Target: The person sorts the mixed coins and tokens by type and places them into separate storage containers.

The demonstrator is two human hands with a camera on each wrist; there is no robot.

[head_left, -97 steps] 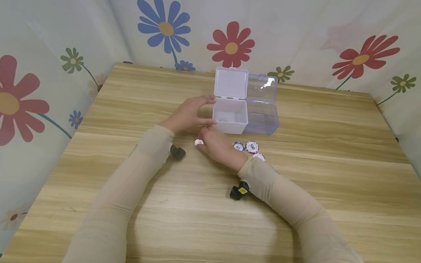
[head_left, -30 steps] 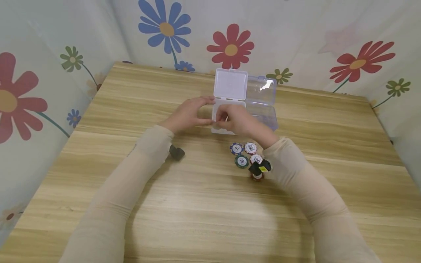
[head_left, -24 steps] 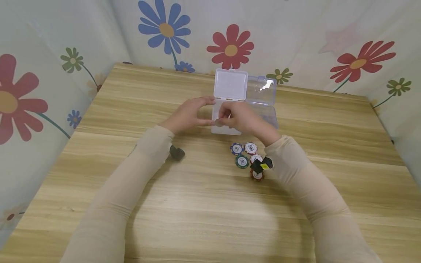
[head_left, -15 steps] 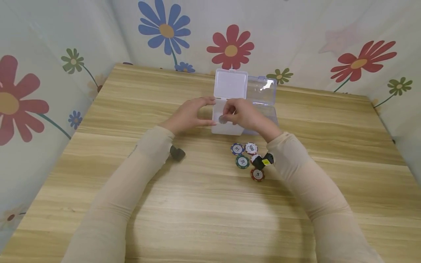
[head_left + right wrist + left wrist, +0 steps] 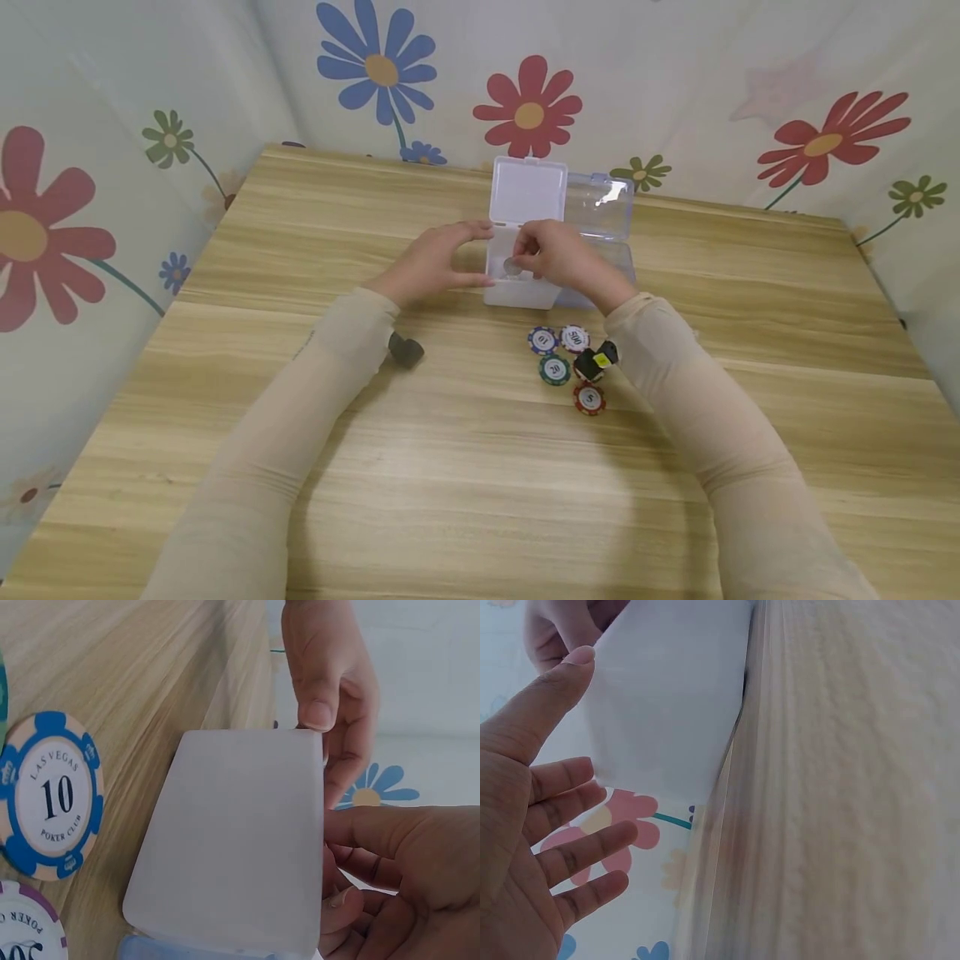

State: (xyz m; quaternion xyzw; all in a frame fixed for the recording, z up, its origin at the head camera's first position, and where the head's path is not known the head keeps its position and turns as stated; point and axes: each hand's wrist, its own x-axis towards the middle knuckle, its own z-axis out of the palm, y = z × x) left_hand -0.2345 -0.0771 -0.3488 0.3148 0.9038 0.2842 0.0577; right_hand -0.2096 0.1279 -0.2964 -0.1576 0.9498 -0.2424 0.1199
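My right hand (image 5: 558,254) reaches over the white plastic box (image 5: 519,294) and pinches a silver coin (image 5: 512,267) between thumb and fingertips, just above the inside of the box. In the right wrist view, the box's outer wall hides the coin. My left hand (image 5: 431,258) has its thumb and a forefinger touching the two left corners of the box; its other fingers (image 5: 592,851) are extended and spread. The box's lid (image 5: 528,190) stands raised at the back.
A clear bluish box (image 5: 618,258) with its lid raised adjoins the white one on the right. In front lie several poker chips, including blue (image 5: 542,340), green (image 5: 555,369) and red (image 5: 590,398) ones. A flowered curtain (image 5: 675,100) hangs behind the table.
The right hand has carried the coin from the table left of the chips up over the white box, then slightly right and back. The left hand has stayed at the box's side.
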